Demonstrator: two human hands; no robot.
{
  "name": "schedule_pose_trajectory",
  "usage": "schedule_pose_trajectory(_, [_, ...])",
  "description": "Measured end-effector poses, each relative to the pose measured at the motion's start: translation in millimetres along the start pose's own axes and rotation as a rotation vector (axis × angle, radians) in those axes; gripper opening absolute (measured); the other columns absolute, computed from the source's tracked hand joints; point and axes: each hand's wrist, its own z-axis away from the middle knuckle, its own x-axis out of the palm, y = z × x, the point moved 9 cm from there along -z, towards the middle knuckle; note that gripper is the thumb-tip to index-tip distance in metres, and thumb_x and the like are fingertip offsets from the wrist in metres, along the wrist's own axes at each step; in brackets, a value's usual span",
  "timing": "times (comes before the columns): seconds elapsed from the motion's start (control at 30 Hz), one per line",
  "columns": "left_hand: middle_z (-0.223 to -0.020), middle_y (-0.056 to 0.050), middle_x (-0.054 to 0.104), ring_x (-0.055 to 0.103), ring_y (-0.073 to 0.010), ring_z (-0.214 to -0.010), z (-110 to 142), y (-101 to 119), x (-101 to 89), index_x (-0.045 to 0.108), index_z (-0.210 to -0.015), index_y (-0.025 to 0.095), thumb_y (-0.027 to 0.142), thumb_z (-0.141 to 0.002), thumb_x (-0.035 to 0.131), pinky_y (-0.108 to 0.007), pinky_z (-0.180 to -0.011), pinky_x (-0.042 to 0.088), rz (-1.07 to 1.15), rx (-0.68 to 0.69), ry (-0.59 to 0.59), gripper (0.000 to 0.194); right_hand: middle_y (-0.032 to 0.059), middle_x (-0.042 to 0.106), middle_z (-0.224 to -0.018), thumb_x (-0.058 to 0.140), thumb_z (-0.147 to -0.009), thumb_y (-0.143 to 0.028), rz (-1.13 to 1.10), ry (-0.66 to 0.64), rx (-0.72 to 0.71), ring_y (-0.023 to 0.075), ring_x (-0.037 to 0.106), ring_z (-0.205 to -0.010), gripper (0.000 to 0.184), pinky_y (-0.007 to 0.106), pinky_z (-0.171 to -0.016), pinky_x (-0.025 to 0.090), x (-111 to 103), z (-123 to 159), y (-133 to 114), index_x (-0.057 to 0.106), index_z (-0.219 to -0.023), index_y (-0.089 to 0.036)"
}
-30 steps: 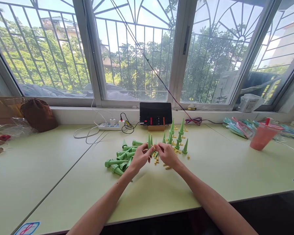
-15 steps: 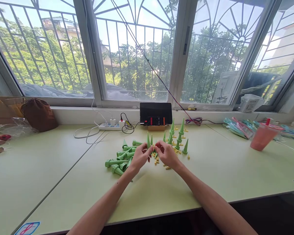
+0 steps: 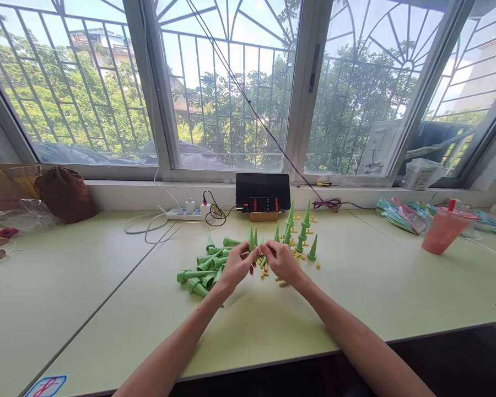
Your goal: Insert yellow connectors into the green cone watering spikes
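Observation:
My left hand [image 3: 238, 263] is closed around a green plastic watering spike [image 3: 252, 238], its point upward. My right hand [image 3: 280, 259] meets it from the right, thumb and fingers pinched at a small yellow piece [image 3: 259, 250] at the spike's side. Most of that piece is hidden by the fingertips. To the left of my left hand lies a heap of green spikes [image 3: 198, 273]. Beyond my right hand, several spikes with yellow side pieces stand stacked upright [image 3: 302, 231], and a single spike [image 3: 313, 249] stands beside them. Loose yellow pieces [image 3: 264, 272] lie under my hands.
A tablet [image 3: 262, 184] with a lit phone [image 3: 264, 204] before it stands at the window side. A white power strip [image 3: 186, 213] with cables lies to the left. A pink cup [image 3: 445, 231] and packaged items [image 3: 400, 215] are on the right, a brown bag [image 3: 66, 193] far left.
The held spike has shifted slightly right and its tip a little lower. Both hands keep nearly the same place and grip; the surrounding things have not moved.

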Motion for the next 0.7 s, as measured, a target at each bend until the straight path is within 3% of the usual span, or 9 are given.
schedule_pose_trajectory(0.13, [-0.07, 0.001, 0.053, 0.052, -0.0096, -0.053, -1.0, -1.6, -1.6, 0.056, -0.075, 0.016, 0.051, -0.072, 0.067, -0.02, -0.04, 0.043, -0.004, -0.004, 0.018, 0.037, -0.0026, 0.05, -0.057, 0.043, -0.093, -0.045, -0.036, -0.024, -0.001, 0.0106, 0.041, -0.051, 0.034, 0.023, -0.05, 0.03, 1.3, 0.8, -3.6, 0.055, -0.076, -0.018])
schedule_pose_trajectory(0.33, [-0.068, 0.001, 0.052, 0.052, -0.01, -0.054, -1.0, -1.4, -2.5, 0.055, -0.073, 0.016, 0.05, -0.072, 0.067, -0.02, -0.04, 0.043, 0.001, -0.007, 0.028, 0.036, -0.0023, 0.052, -0.06, 0.046, -0.092, -0.042, -0.075, -0.028, -0.017, 0.0111, 0.044, -0.052, 0.027, 0.023, -0.051, 0.032, 0.1, 1.6, -9.6, 0.054, -0.08, -0.018])
schedule_pose_trajectory(0.7, [-0.071, 0.001, 0.053, 0.052, -0.009, -0.053, -0.2, -3.4, 1.0, 0.054, -0.075, 0.016, 0.051, -0.074, 0.065, -0.02, -0.04, 0.042, -0.009, -0.004, -0.001, 0.037, -0.0037, 0.043, -0.054, 0.039, -0.094, -0.039, -0.013, -0.025, -0.015, 0.0103, 0.036, -0.05, 0.035, 0.023, -0.049, 0.028, 3.2, 0.4, -0.1, 0.046, -0.066, -0.019])
